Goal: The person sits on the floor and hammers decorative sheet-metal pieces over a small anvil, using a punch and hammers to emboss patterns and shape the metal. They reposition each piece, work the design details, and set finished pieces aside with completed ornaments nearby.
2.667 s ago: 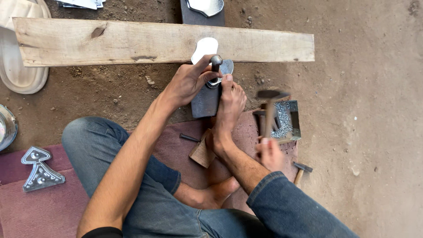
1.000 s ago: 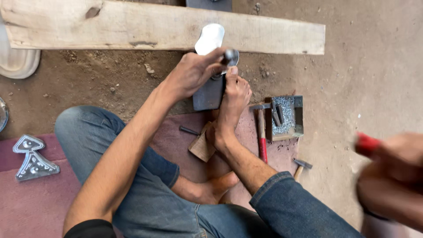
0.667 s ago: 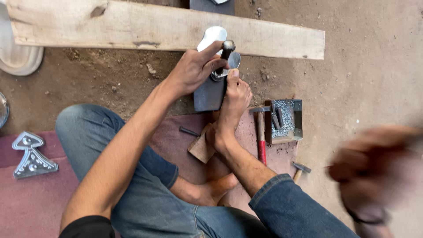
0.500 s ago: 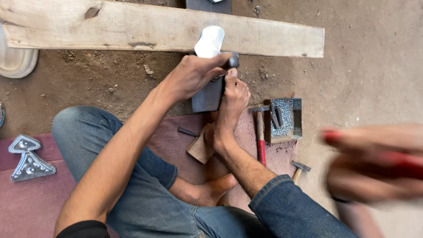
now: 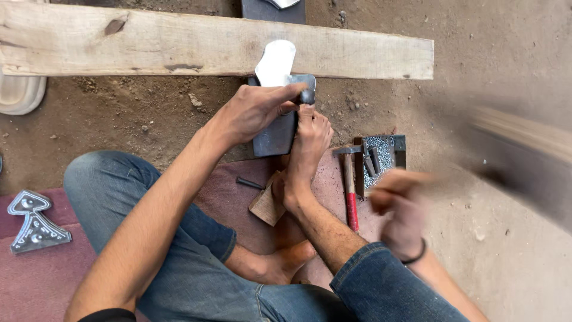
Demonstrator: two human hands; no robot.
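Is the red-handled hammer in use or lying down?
Lying down: the red-handled hammer rests flat on the maroon mat, untouched by any hand.

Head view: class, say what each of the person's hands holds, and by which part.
Left hand grips a dark metal punch by its shaft. Right hand, blurred, grips a wooden hammer handle at its end.

the person wears blue denim trousers [image 5: 179,238], creased at the knee, the leg ends rolled or riding up so that both feet are bare [image 5: 280,262]. a black sleeve edge [image 5: 107,315] shows at the upper left arm; below it the forearm is bare. the left hand [image 5: 256,110] wears no glove or ring. the right hand [image 5: 399,209] is blurred, with a dark band [image 5: 414,257] around its wrist and the forearm bare.
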